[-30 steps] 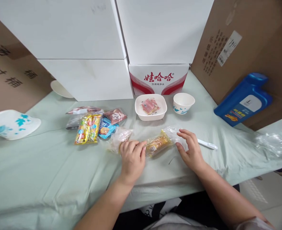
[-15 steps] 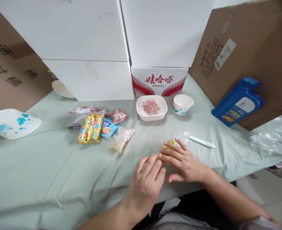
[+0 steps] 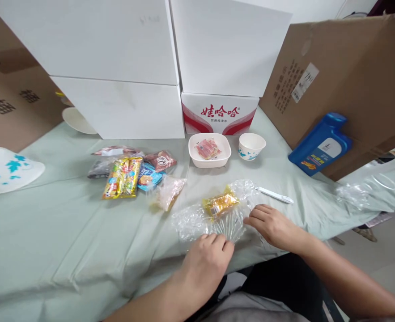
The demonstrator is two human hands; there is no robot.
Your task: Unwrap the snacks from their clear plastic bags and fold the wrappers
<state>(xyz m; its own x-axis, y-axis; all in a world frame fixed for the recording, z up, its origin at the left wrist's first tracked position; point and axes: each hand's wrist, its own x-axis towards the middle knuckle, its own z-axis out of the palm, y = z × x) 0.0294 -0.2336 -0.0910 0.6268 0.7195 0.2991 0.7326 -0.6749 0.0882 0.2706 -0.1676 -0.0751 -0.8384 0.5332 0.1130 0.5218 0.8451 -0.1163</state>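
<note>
A clear plastic bag [image 3: 197, 220] lies crumpled on the pale green tablecloth [image 3: 66, 223] with a yellow wrapped snack [image 3: 220, 203] inside it. My left hand [image 3: 208, 260] is closed, its fingers pinching the bag's near edge. At the bag's right edge, my right hand [image 3: 273, 224] rests with curled fingers holding the plastic. Both hands sit at the table's front edge, just nearer than the snack.
Several snack packets [image 3: 130, 175] lie left of the bag. Behind stand a white tray [image 3: 195, 156] with pink packets, a paper cup [image 3: 251, 146], a white pen-like stick [image 3: 273, 195], a blue jug [image 3: 320, 144], white boxes [image 3: 116, 67], cardboard boxes [image 3: 338, 76] and a paper bowl [image 3: 6, 170].
Both hands have drawn back toward me from on top of the snack. The clear bag is now spread out wider around the snack, which shows again between the hands.
</note>
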